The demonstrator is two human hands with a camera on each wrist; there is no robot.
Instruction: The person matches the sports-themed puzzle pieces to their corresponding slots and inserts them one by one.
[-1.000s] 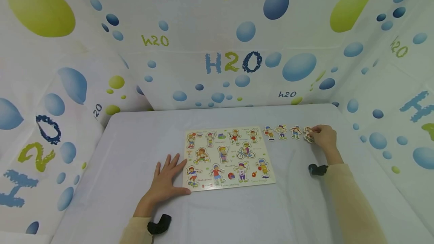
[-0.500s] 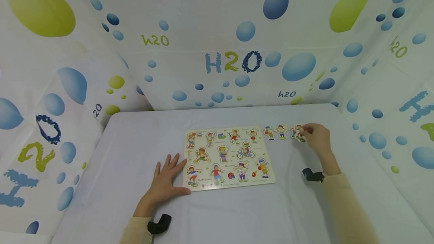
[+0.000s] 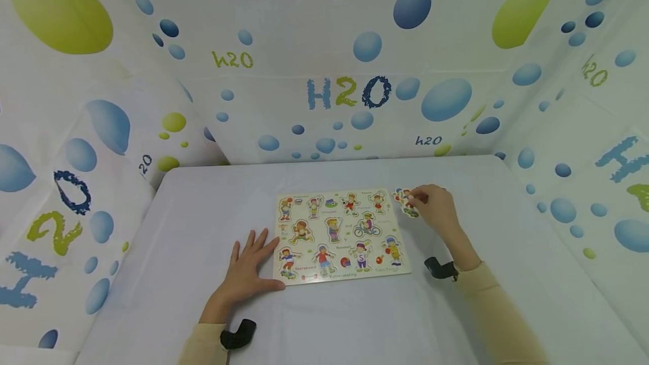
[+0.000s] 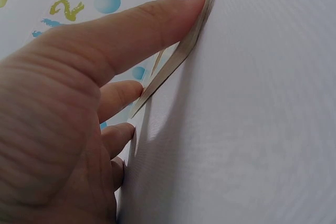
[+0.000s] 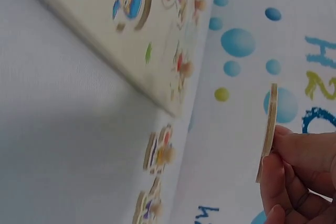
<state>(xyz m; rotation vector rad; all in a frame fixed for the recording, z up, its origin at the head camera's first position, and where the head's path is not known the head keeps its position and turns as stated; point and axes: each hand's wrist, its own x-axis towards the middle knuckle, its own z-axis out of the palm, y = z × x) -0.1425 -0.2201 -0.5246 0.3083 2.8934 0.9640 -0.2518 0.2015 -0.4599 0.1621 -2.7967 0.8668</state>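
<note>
Pinched by the right grip, the wooden figure piece is beside the puzzle board, touched by the spread left grip, and could knock the loose pieces if moved low.

Board and puzzle piece look wooden; the tablecloth matt.

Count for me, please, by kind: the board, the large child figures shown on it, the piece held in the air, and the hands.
Board: 1
Large child figures on it: 11
Held piece: 1
Left hand and right hand: 2
Total: 15
</note>
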